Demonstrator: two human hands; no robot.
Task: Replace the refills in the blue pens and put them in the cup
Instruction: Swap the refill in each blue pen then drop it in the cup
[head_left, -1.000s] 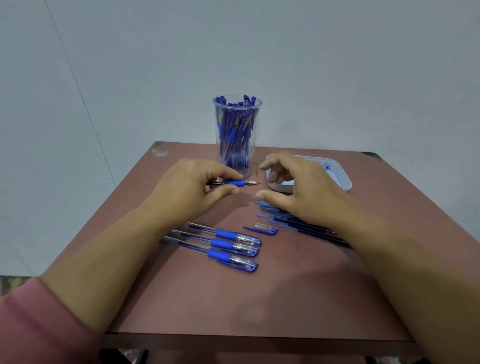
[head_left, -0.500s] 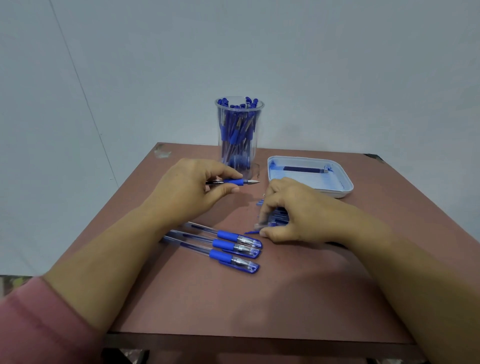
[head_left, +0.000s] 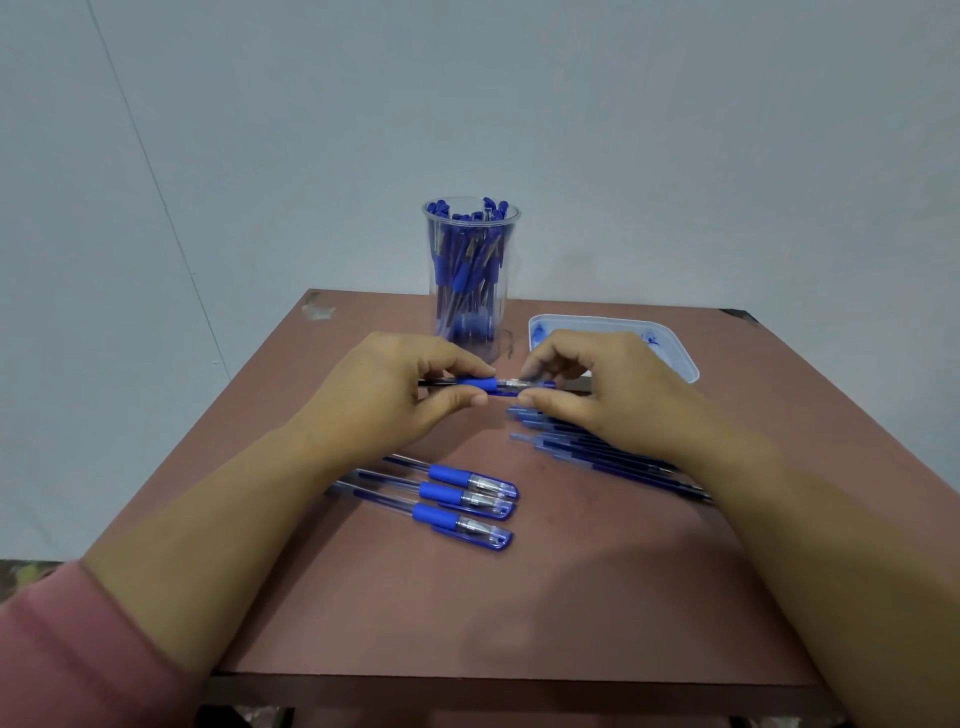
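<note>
My left hand (head_left: 387, 387) pinches a blue pen (head_left: 480, 385) by its blue grip, holding it level above the table. My right hand (head_left: 597, 387) pinches a clear blue cap (head_left: 530, 385) that sits over the pen's tip. Behind the hands stands a clear cup (head_left: 470, 270) full of blue pens. Three capped blue pens (head_left: 457, 496) lie side by side in front of my left hand. A row of blue refills (head_left: 587, 447) lies under my right wrist, partly hidden.
A white tray (head_left: 680, 353) with blue ink stains sits at the back right, mostly hidden by my right hand. The brown table (head_left: 519, 597) ends close to a pale wall behind the cup.
My right hand came down to the table by the refills, picked up the loose cap, then rose to the pen tip held by my left hand. The cap now sits on the tip.
</note>
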